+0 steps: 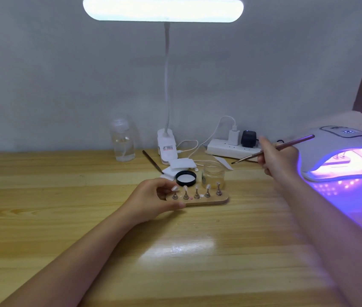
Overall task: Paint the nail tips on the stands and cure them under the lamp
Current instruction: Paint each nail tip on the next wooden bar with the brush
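Five nail tips stand on a board mid-worktop. Your left hand grips the board's left end; your right hand pinches a brush beside the lit lamp

Stand board lies before jar, curing lamp at right.

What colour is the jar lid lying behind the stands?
Black rim, white inside, head view.
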Tool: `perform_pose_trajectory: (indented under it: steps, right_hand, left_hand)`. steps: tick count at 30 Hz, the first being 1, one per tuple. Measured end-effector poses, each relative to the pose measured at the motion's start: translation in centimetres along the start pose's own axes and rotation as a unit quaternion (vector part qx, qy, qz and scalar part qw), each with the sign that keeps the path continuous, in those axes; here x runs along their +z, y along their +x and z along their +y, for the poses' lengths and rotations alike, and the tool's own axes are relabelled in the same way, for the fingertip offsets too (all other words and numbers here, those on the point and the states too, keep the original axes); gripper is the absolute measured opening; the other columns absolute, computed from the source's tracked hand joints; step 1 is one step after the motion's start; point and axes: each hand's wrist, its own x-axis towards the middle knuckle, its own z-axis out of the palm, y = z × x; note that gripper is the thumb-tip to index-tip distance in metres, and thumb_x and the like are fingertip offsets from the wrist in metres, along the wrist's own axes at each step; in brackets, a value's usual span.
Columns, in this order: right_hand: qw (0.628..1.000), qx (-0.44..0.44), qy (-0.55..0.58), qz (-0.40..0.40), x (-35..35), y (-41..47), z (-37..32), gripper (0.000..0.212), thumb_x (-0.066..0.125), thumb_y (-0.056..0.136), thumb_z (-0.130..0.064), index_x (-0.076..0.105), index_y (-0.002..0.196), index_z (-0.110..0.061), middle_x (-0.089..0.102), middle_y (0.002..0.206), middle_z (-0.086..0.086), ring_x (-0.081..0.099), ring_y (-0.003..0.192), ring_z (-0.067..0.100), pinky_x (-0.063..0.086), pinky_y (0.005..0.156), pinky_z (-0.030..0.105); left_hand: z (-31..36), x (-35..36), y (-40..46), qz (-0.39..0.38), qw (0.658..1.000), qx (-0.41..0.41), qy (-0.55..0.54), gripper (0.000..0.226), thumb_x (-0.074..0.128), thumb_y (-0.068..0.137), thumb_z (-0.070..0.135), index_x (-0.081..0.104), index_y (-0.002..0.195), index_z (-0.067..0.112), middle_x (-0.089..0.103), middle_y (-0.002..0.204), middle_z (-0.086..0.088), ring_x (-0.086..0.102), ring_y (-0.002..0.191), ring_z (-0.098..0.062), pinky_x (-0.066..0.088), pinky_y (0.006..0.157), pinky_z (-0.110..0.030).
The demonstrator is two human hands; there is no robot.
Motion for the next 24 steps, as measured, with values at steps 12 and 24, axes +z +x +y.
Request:
perform_pose_trajectory:
  steps: [12,24]
  right_hand:
    - [0.943,-0.196,0.128,-0.235,2.3,-10.4,0.1,0.034,0.048,0.081,-0.045,0.069,0.071,-0.020,0.068,0.064,0.000,0.061,0.056,0.005,0.043,0.051,0.011]
    - [0.913,-0.288,0.082,-0.278,2.1,-11.2,2.1,0.035,0.048,0.092,-0.025,0.068,0.066,-0.012,0.064,0.059,-0.007,0.060,0.058,0.000,0.046,0.058,0.012]
  left_hand:
    - [-0.4,0.6,-0.3,0.065,0.994,0.026,-0.085,0.010,0.073,0.071,-0.002,0.073,0.076,0.007,0.065,0.078,0.009,0.059,0.070,0.012,0.043,0.066,-0.003]
    - [-0.3,0.5,-0.8,0.077,0.994,0.068,-0.029,0.030,0.075,0.072,0.008,0.069,0.069,0.037,0.068,0.073,-0.013,0.038,0.056,-0.011,0.035,0.056,-0.020]
